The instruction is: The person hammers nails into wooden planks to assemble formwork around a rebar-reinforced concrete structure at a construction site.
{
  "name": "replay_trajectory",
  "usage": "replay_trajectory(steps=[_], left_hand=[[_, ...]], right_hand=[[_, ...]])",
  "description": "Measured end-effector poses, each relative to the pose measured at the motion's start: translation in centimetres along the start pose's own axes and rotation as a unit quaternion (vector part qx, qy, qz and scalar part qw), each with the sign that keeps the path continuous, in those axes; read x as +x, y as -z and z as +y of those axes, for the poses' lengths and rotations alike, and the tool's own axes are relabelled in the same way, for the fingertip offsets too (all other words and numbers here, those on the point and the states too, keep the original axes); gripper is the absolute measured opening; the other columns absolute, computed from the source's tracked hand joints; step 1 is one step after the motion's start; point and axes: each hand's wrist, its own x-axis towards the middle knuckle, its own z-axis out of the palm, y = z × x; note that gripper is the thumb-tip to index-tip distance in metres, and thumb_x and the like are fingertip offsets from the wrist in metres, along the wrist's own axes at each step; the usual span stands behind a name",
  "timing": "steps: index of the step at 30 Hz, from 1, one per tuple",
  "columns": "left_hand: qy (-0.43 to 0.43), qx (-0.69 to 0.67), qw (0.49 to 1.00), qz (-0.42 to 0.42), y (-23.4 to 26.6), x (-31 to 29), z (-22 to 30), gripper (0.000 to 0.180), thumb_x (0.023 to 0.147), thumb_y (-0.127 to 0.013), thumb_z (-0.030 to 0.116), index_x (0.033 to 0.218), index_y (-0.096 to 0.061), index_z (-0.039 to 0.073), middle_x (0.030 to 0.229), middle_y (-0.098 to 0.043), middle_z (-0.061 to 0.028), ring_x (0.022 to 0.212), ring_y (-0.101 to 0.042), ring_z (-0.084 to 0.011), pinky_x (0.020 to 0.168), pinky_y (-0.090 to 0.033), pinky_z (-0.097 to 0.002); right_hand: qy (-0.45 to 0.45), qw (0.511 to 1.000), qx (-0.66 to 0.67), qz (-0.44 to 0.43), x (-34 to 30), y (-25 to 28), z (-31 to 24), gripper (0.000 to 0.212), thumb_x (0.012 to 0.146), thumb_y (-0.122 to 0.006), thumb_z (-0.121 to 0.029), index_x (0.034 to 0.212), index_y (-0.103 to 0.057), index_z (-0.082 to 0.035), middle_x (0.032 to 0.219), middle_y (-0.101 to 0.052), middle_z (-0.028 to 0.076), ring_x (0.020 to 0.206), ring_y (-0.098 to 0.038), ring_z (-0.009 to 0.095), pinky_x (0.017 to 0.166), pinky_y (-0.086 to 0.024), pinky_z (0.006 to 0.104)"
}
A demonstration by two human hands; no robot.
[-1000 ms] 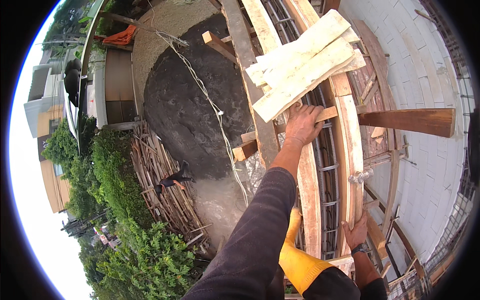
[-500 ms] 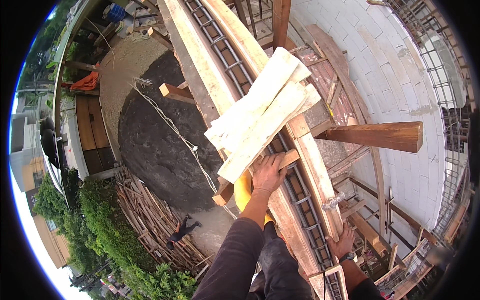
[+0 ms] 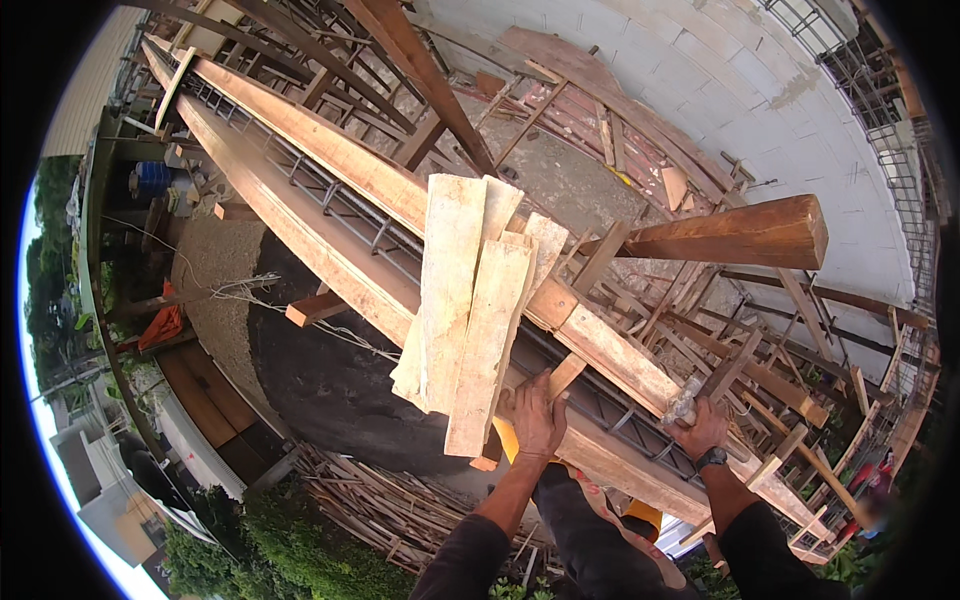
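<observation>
Under me a long wooden beam form [image 3: 330, 245] runs from far left to near right, with a rebar cage [image 3: 380, 230] in its trough. My left hand [image 3: 537, 422] is closed over the form's near side board, beside a short wooden cross-piece [image 3: 568, 374]. Several pale short planks [image 3: 480, 320] lie loosely stacked across the form just beyond it. My right hand [image 3: 700, 428] is closed over the far side board, its fingertips partly hidden. Against those fingers lies a greyish rounded object [image 3: 684, 402], its kind unclear.
A thick brown timber post [image 3: 730, 235] rises at the right, before a pale block wall [image 3: 690, 90]. Props and braces crowd beneath the form. Far below lie dark ground [image 3: 320, 380], a lumber pile [image 3: 370, 500] and green bushes [image 3: 300, 545]. Rebar mesh [image 3: 880, 160] stands far right.
The view has swung, so the form now slants more and its far end shows. My right hand has moved along the board to the greyish object. My left hand keeps its place.
</observation>
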Motion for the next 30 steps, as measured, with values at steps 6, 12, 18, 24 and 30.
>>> replay_trajectory(steps=[6, 12, 18, 24, 30], left_hand=[[0.066, -0.212, 0.968, -0.12, 3.4, -1.1, 3.8, 0.042, 0.096, -0.063, 0.019, 0.13, -0.052, -0.004, 0.115, -0.06, -0.0229, 0.107, -0.058, -0.0414, 0.096, -0.043, -0.0503], [0.019, -0.107, 0.99, -0.09, 2.5, 0.0, 3.4, 0.04, 0.094, -0.065, 0.019, 0.123, -0.054, -0.005, 0.11, -0.063, -0.0235, 0.097, -0.061, -0.0425, 0.087, -0.047, -0.0519], [0.041, -0.189, 0.964, -0.182, 0.3, 1.5, 5.7, 0.035, 0.094, -0.063, 0.025, 0.118, -0.063, -0.002, 0.108, -0.066, -0.0229, 0.096, -0.061, -0.0387, 0.094, -0.042, -0.0508], [0.001, 0.008, 0.976, -0.217, -0.7, -1.1, 5.1, 0.034, 0.091, -0.064, 0.032, 0.111, -0.069, 0.004, 0.105, -0.067, -0.0157, 0.104, -0.058, -0.0345, 0.104, -0.031, -0.0519], [0.026, 0.007, 0.982, -0.186, -0.9, -0.3, 5.8, 0.031, 0.09, -0.068, 0.031, 0.108, -0.068, 0.006, 0.105, -0.066, -0.0125, 0.108, -0.057, -0.0341, 0.103, -0.034, -0.0516]], right_hand=[[0.003, 0.999, -0.023, 0.026, -0.2, -0.3, 2.7, 0.087, 0.062, -0.09, -0.052, 0.126, -0.06, -0.003, 0.113, -0.068, 0.019, 0.1, -0.067, 0.04, 0.083, -0.055, 0.0492], [-0.044, 0.997, -0.016, -0.055, 0.2, 0.4, 0.4, 0.081, 0.062, -0.089, -0.052, 0.12, -0.062, -0.004, 0.117, -0.065, 0.019, 0.111, -0.063, 0.038, 0.093, -0.053, 0.0488], [-0.027, 0.999, 0.009, -0.041, 0.3, 0.6, 0.2, 0.082, 0.063, -0.089, -0.052, 0.124, -0.062, -0.003, 0.116, -0.065, 0.018, 0.112, -0.063, 0.037, 0.093, -0.052, 0.0471], [0.02, 1.0, -0.011, 0.002, 0.2, 1.1, 0.2, 0.08, 0.065, -0.088, -0.052, 0.123, -0.061, -0.004, 0.112, -0.066, 0.017, 0.109, -0.064, 0.037, 0.091, -0.053, 0.0469], [-0.028, 0.999, 0.001, -0.02, 0.2, 0.7, 0.3, 0.078, 0.063, -0.089, -0.053, 0.119, -0.063, -0.005, 0.106, -0.067, 0.016, 0.103, -0.066, 0.036, 0.089, -0.053, 0.047]])
